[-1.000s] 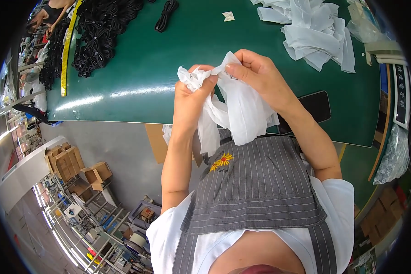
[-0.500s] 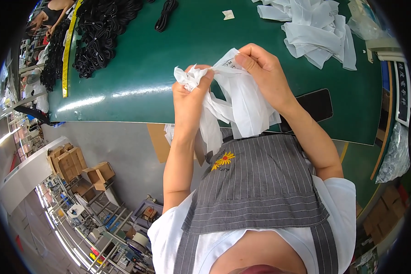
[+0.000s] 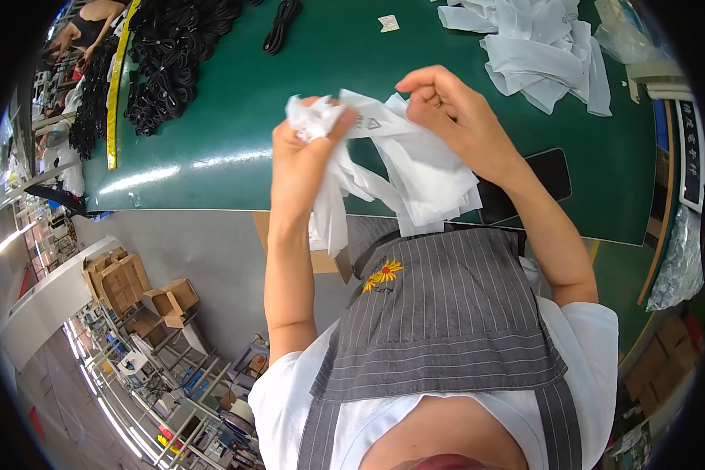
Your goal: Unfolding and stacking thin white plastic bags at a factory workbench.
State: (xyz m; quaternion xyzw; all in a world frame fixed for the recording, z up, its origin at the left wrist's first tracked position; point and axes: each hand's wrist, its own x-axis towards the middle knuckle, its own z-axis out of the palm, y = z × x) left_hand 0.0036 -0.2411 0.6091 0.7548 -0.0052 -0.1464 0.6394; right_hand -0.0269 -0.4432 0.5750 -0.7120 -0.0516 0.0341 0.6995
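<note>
Over the near edge of a green table, both hands hold a bunch of white plastic bags. My left hand is closed around the crumpled end of the bunch, with loose strips hanging below it. My right hand pinches the top edge of one bag and pulls it sideways, so the film is stretched between the two hands. I wear a grey striped apron with a small yellow flower on it.
A heap of white bags lies at the far right of the table. Black cable bundles and a yellow tape lie far left. A dark phone sits under my right wrist. Cardboard boxes stand on the floor.
My hands have moved apart, spreading the white bag wider between them. My right hand has shifted to the right and slightly up.
</note>
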